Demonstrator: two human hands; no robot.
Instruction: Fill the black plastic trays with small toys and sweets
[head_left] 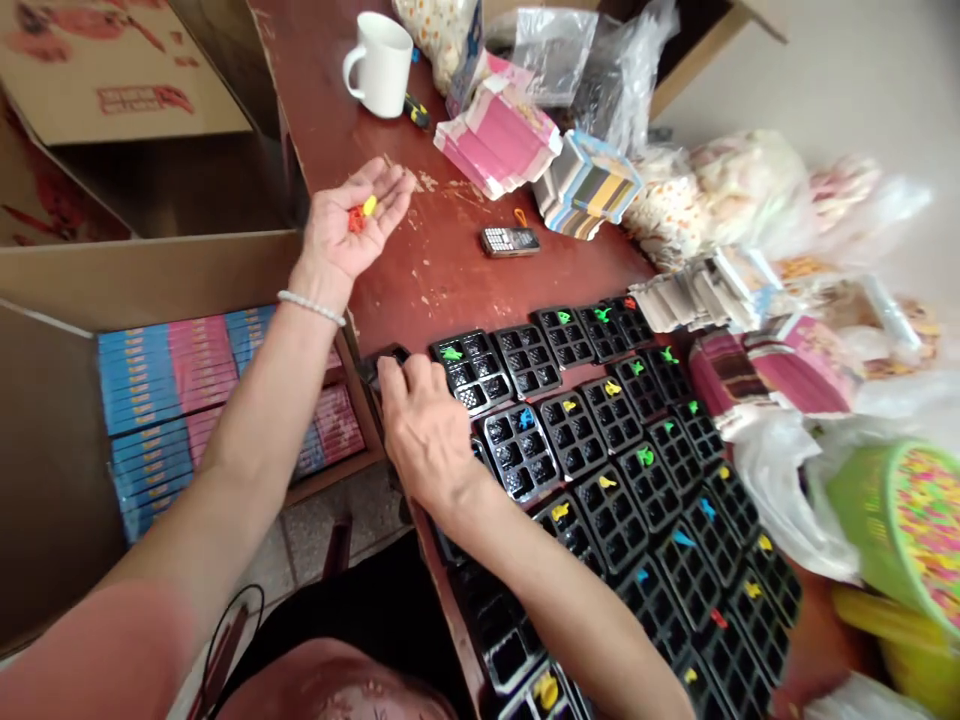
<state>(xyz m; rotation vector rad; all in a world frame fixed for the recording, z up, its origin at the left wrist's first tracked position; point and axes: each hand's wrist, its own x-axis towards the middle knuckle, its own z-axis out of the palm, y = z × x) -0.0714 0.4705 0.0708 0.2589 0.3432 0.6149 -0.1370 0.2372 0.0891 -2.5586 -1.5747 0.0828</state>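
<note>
My left hand is raised palm-up over the red-brown table, cupping small plastic toy pieces, red and yellow. My right hand reaches down to the near-left black plastic tray at the table's edge, fingertips touching it; whether they pinch a piece is hidden. Several black compartment trays lie in rows across the table, many holding one small coloured figure such as a green one or a blue one.
A white mug, a small phone, stacks of pink and striped card packs, and plastic bags crowd the far side. A green basket sits at right. An open cardboard box with blue and pink packets stands left.
</note>
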